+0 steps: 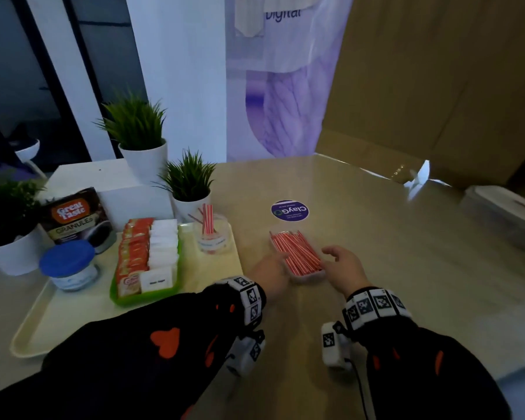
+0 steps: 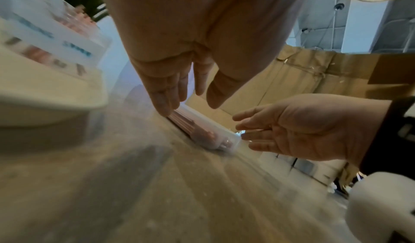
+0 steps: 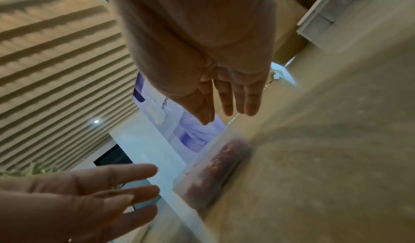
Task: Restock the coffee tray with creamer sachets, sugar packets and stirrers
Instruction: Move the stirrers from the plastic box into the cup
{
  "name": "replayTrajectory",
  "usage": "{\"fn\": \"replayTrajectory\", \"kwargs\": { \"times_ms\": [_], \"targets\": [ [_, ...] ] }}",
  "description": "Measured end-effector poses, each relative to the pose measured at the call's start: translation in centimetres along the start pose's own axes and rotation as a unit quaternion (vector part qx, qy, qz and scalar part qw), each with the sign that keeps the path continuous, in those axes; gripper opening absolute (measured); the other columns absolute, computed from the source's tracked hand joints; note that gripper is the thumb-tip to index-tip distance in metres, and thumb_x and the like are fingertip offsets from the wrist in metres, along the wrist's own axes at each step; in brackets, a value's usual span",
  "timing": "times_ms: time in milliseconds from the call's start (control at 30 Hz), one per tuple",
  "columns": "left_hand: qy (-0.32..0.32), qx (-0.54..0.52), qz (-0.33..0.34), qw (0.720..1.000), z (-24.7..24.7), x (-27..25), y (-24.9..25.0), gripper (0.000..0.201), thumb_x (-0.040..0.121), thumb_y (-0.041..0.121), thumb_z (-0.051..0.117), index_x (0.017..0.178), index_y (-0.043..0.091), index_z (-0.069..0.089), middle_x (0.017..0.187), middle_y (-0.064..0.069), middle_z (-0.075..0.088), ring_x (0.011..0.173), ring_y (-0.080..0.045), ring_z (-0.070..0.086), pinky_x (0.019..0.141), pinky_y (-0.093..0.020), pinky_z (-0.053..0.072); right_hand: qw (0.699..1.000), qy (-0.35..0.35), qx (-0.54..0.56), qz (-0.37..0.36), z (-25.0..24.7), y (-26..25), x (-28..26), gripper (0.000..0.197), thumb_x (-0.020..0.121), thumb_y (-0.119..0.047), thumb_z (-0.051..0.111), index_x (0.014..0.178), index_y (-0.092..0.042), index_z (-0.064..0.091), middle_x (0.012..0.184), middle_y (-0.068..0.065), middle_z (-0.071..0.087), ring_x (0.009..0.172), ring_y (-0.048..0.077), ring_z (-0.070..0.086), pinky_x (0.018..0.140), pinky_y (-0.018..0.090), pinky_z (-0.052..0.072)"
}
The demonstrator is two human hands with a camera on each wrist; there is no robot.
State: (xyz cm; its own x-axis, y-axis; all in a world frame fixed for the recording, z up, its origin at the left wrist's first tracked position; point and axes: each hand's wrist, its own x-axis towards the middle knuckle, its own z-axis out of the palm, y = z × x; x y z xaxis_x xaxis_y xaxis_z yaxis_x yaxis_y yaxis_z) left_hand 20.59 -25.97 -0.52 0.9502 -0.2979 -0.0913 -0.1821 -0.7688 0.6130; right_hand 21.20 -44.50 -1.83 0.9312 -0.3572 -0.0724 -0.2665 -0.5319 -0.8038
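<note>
A clear box of red-and-white stirrers (image 1: 296, 253) lies on the beige table just right of the cream tray (image 1: 58, 310). My left hand (image 1: 275, 265) is open, its straight fingertips (image 2: 165, 108) at the box's left rim. My right hand (image 1: 335, 257) is open beside the box's right side, fingers spread and holding nothing. In the right wrist view the box (image 3: 213, 172) sits below my right fingers (image 3: 226, 103), apart from them. On the tray a green basket (image 1: 146, 295) holds orange creamer sachets (image 1: 134, 253) and white sugar packets (image 1: 163, 244). A clear cup (image 1: 211, 234) holds a few stirrers.
A blue-lidded jar (image 1: 69, 265) and a coffee granules pouch (image 1: 76, 216) stand at the tray's left. Potted plants (image 1: 188, 183) line the back left. A round sticker (image 1: 289, 210) lies behind the box. A white lidded container (image 1: 503, 216) sits far right, with cardboard (image 1: 437, 86) behind.
</note>
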Motion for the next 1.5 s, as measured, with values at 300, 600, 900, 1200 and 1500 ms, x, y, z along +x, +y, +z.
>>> {"fn": "replayTrajectory", "kwargs": {
  "times_ms": [300,600,900,1200,1500],
  "targets": [
    [-0.006,0.103,0.012,0.995,1.3,0.9,0.4,0.032,0.099,0.032,0.052,0.122,0.019,0.07,0.126,0.002,0.058,0.12,-0.018,0.054,0.103,-0.032,0.043,1.0,-0.025,0.003,0.005,1.2,1.8,-0.2,0.025,0.09,-0.017,0.067,0.113,-0.016,0.078,0.111,0.005,0.076,0.107,0.022,0.069,0.101,0.037,0.052],
    [0.007,0.143,-0.022,0.989,-0.2,-2.7,-0.2,0.02,0.093,0.03,0.062,0.093,0.014,0.075,0.097,-0.003,0.068,0.09,-0.018,0.065,0.082,-0.031,0.056,0.995,-0.048,-0.08,0.033,1.1,-0.4,-5.2,0.014,0.081,-0.026,0.08,0.083,-0.013,0.077,0.077,0.003,0.07,0.074,0.015,0.066,0.061,0.027,0.051],
    [-0.011,0.15,-0.001,0.989,-1.2,-8.2,-1.3,0.02,0.087,0.032,0.07,0.099,0.017,0.077,0.1,0.0,0.07,0.095,-0.016,0.065,0.086,-0.029,0.055,0.993,-0.044,-0.109,-0.02,1.8,-2.5,-8.5,0.016,0.08,-0.026,0.081,0.077,-0.018,0.067,0.084,-0.001,0.068,0.08,0.016,0.066,0.072,0.031,0.056],
    [-0.016,0.107,0.021,0.994,-3.5,-12.2,-5.3,0.022,0.085,0.006,0.063,0.088,0.024,0.075,0.101,0.006,0.066,0.096,-0.012,0.061,0.086,-0.026,0.05,0.985,-0.049,-0.148,-0.071,3.4,-3.2,-10.3,0.016,0.079,-0.024,0.08,0.078,-0.026,0.064,0.093,-0.003,0.058,0.088,0.016,0.058,0.079,0.03,0.05],
    [0.054,0.094,-0.06,0.992,-7.5,-15.3,-11.8,0.026,0.079,0.001,0.065,0.075,0.026,0.07,0.088,0.011,0.066,0.088,-0.01,0.063,0.083,-0.029,0.056,0.977,-0.124,-0.157,-0.075,6.8,-4.0,-12.4,0.013,0.082,-0.017,0.076,0.083,-0.022,0.064,0.088,-0.003,0.065,0.084,0.016,0.062,0.078,0.035,0.056]
  ]
}}
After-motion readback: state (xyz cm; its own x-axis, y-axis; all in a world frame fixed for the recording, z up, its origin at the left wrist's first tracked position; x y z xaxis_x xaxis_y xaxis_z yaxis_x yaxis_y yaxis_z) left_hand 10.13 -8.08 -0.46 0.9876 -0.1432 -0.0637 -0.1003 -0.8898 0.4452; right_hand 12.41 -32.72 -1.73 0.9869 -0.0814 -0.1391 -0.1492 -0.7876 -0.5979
